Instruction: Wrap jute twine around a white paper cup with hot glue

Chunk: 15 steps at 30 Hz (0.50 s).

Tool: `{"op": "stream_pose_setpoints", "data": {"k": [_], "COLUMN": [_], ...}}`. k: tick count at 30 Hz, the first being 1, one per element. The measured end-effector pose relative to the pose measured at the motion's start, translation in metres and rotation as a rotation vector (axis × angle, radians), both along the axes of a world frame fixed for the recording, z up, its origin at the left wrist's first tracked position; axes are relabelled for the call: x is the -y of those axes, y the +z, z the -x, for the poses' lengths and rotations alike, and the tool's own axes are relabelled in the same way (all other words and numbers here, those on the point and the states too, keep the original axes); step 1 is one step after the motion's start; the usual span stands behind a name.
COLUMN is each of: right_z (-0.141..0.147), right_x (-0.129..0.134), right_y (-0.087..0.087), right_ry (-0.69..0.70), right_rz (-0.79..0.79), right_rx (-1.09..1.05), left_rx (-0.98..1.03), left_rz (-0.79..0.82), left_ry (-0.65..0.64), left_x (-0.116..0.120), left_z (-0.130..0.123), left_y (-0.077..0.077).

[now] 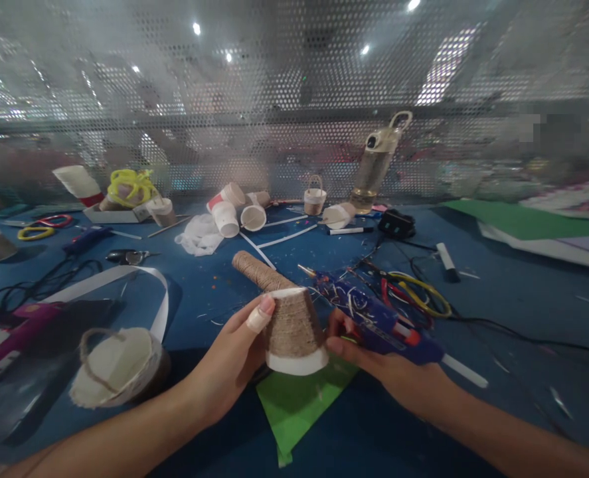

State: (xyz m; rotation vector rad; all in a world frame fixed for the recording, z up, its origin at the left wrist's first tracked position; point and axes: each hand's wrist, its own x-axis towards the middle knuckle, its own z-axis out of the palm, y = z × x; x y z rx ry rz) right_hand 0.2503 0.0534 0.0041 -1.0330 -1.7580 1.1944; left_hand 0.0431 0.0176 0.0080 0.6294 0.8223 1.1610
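Observation:
My left hand holds a paper cup upside down, thumb on its side near the top. Brown twine winds around most of the cup; white bands show at the top and at the lower rim. At the cup's lower right edge is my right hand, thumb and curled fingers closed together; what they pinch is too small to make out. A blue glue gun with a glue stick lies just beyond the right hand. Behind the cup rests a roll of twine. Green paper lies beneath.
A small twine-handled basket and a magenta glue gun are at the left. Farther back are paper cups, scissors, white strips and a bottle. Cables and yellow-handled scissors lie right, before coloured sheets.

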Motion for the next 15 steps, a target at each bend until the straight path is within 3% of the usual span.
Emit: {"op": "stream_pose_setpoints", "data": {"k": [5,10,15], "right_z": [-0.001,0.000,-0.001], "right_x": [-0.001,-0.001,-0.001], "right_y": [0.002,-0.007,-0.013], "right_ry": [0.037,-0.014,0.018], "right_rz": [0.036,0.082,0.094], "right_rx": [0.010,-0.009,-0.078], "left_rx": [0.012,0.048,0.080], "left_rz": [0.015,0.058,0.092], "left_ry": [0.025,0.093,0.161], "left_x": [-0.002,-0.004,-0.004], "left_z": [0.003,0.006,0.006], "left_y": [-0.003,0.000,0.003]}}
